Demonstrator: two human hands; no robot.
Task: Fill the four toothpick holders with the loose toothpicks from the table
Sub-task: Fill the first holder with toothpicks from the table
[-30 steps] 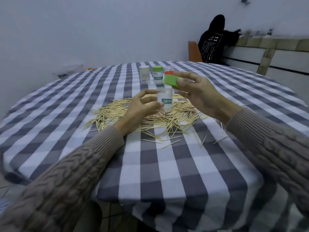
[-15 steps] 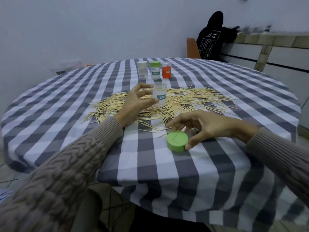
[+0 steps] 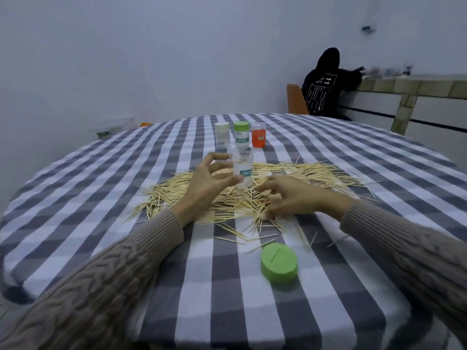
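Surface: checked tablecloth [image 3: 126,188] is carrying the toothpick pile [image 3: 290,173].
Left hand [image 3: 207,183]: is curling around the open holder [image 3: 243,169], held above the pile.
Right hand [image 3: 288,198]: fingers spread, raking toothpicks, gripping nothing definite.
Handling: light, stiff, rolling sticks; pinching small aligned bundles mid-length.

- Head view, sole camera: worn high, facing forward and down across the checked table [image 3: 252,311]; hands close below, far wall [image 3: 151,59] distant.
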